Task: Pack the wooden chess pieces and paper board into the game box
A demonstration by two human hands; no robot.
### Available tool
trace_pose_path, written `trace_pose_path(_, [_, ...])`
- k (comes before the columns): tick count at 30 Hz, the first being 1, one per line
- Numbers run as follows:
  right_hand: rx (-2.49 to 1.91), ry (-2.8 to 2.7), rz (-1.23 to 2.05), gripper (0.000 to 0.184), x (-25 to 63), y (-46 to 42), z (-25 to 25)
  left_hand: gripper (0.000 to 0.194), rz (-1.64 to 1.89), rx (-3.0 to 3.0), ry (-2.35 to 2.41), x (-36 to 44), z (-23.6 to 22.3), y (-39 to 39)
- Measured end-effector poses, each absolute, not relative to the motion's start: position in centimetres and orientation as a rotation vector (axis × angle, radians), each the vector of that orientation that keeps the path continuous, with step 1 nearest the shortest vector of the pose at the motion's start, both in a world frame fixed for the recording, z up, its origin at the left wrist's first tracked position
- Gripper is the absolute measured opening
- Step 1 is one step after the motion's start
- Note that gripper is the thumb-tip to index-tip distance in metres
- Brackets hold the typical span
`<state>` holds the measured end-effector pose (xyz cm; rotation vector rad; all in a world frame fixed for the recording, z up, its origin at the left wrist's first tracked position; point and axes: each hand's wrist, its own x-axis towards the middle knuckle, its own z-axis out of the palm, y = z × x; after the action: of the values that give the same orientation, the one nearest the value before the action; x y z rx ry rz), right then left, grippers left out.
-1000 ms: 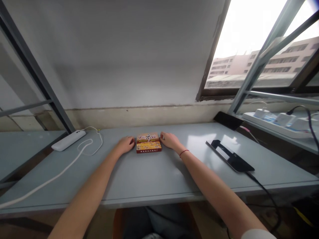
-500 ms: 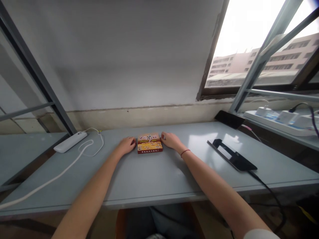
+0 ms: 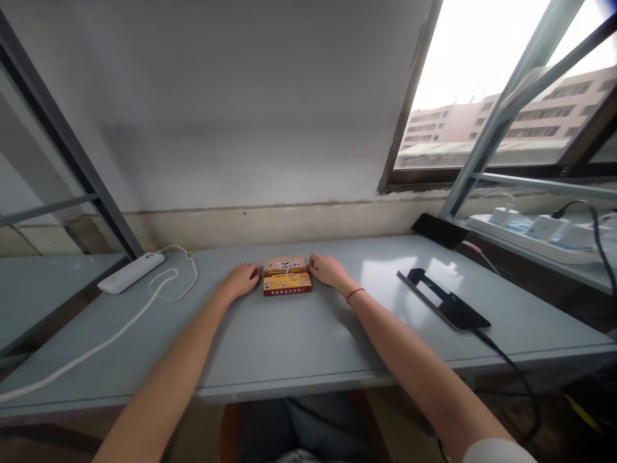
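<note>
My loosely curled left hand (image 3: 244, 280) and right hand (image 3: 326, 271) rest on the grey desk (image 3: 289, 341), below a wall and window (image 3: 463, 122), flanking the "Chinese chess" box (image 3: 287, 275), gripping nothing.

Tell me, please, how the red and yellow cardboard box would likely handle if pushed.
The red and yellow cardboard box looks stiff, with straight edges. Lying flat and low, it seems unlikely to tip or roll. It may slide easily on the smooth grey table.
</note>
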<state>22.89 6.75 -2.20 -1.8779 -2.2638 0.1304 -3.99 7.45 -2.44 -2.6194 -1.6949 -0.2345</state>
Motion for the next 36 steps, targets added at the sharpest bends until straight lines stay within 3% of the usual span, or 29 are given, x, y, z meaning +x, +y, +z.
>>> trace_pose_path(10, [-1.888,-2.240,0.174,0.028,22.8,6.5,-1.9,0.018,-0.259,-2.636,-1.715,-3.8,-2.1,7.1])
trace_pose_path(14, [-1.823,-2.217,0.198,0.042,22.8,6.6,-1.9,0.021,-0.344,-2.669,-1.721,-3.5,-1.6,6.7])
trace_pose_path(20, [-1.798,-2.096,0.354,0.064,22.5,7.1,-2.1,0.034,-0.763,-2.662,-1.651,-2.3,-0.2,5.8])
trace_pose_path(31, [-1.440,-1.884,0.579,0.061,21.6,6.3,-0.7,0.062,-0.474,-2.825,-1.757,-0.6,0.5,3.6])
trace_pose_path(36, [-1.216,-1.874,0.674,0.053,21.1,5.5,-0.2,0.073,-0.571,-2.811,-1.673,0.1,0.6,3.2])
